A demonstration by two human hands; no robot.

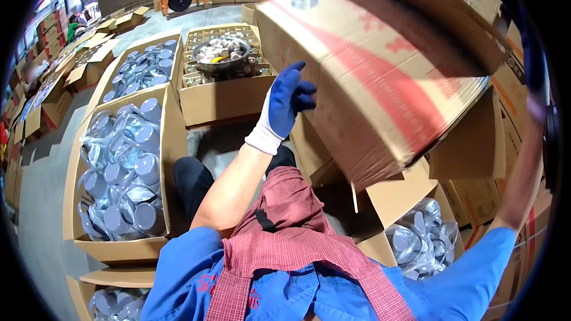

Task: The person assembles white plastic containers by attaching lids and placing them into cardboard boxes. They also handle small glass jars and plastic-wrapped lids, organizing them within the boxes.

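The step in hand looks like the handling of a big printed cardboard carton (380,77), which stands tilted between the two gloved hands, its flaps loose and its outline smeared by motion. The left hand (283,104) is beside the carton's left side, fingers half bent and nothing visible in its grip; whether the fingertips touch the cardboard, I cannot tell. The right hand (522,32) is raised beyond the carton's far right edge, by a brown flap (428,6) — too dim and close to the rim to tell whether it grips.

Below the carton, to the right of the left hand, an open carton (376,251) holds bagged grey cup-shaped parts (416,238). Ahead and to the left of that hand, a metal bowl (221,68) of small pale pieces sits on a partitioned carton (226,102); nearer the body, on its left, is a deep carton (119,251) full of similar grey parts.

In my judgement, the next move calls for a firm hold on both sides — the carton is bulky, and its swinging flaps could catch on the cartons beneath.
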